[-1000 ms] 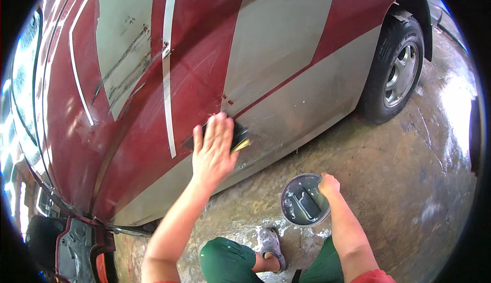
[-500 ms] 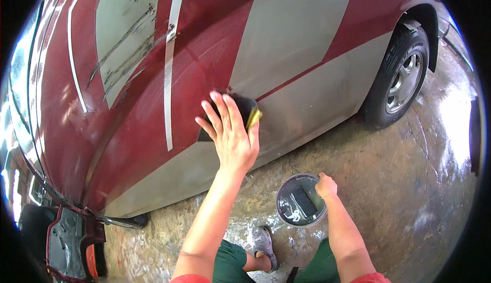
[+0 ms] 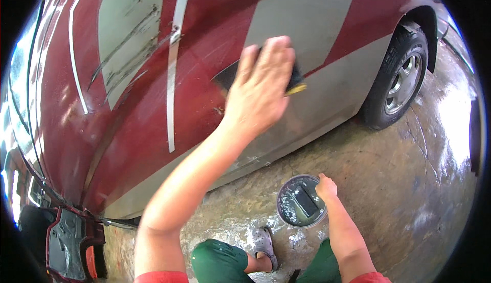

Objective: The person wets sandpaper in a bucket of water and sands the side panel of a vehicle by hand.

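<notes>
My left hand (image 3: 261,86) presses a dark sheet of sandpaper (image 3: 227,75) flat against the car's red and grey side panel (image 3: 302,19). The fingers stretch over the sheet and hide much of it. A yellow edge (image 3: 297,88), perhaps of a pad or sponge, pokes out from under the hand near the thumb side. My right hand (image 3: 326,187) is closed on the rim of a round bucket (image 3: 280,212) standing on the wet floor. Water fills part of the bucket, and a dark rectangular block (image 3: 305,202) lies in it.
Dark scratches (image 3: 125,60) and pale tape strips (image 3: 171,96) mark the panel to the left. A rear wheel (image 3: 401,81) stands at the right. A side mirror or similar dark car part (image 3: 66,244) sits lower left. Wet concrete (image 3: 378,170) lies below; my clog (image 3: 263,247) is beside the bucket.
My left hand and the sandpaper have moved up and to the right across the panel. The right hand stays on the bucket rim, and the block has shifted slightly in the water.
</notes>
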The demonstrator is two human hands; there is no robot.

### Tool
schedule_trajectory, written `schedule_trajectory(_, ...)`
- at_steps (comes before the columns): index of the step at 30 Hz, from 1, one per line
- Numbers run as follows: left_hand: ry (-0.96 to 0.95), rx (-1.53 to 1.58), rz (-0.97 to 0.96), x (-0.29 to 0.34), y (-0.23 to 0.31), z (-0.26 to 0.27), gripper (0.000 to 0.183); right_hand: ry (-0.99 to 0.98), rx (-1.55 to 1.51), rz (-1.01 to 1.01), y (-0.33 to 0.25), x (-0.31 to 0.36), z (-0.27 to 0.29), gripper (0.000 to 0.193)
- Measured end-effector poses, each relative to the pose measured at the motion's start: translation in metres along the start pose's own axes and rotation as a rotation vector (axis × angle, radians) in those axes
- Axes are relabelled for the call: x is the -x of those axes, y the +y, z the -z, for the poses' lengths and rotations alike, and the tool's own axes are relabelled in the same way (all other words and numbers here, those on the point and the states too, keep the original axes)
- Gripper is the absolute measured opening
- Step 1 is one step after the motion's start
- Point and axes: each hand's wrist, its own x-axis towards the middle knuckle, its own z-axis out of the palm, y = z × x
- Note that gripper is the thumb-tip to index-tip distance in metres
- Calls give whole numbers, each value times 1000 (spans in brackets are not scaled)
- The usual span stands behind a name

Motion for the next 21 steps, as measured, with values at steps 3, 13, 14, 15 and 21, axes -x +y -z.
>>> schedule_trajectory(3, -26, -124, -180, -15, -9, 5, 93, -6, 9, 38, -5, 2, -4, 49)
schedule_trajectory(13, -256, -195, -191, 59, -53, 38, 89, -63, -16, -5, -7, -5, -4, 48)
schedule_trajectory(14, -207, -200, -219, 24, -36, 31, 87, -60, -22, -11, -5, -6, -4, 48)
schedule_trajectory(15, -120, -232, -268, -1, -25, 23, 87, -66, -23, -10, -3, -6, -5, 48)
schedule_trajectory(21, -199, -373, -232, 24, -38, 33, 88, -3, -49, -7, 7, -7, -6, 49)
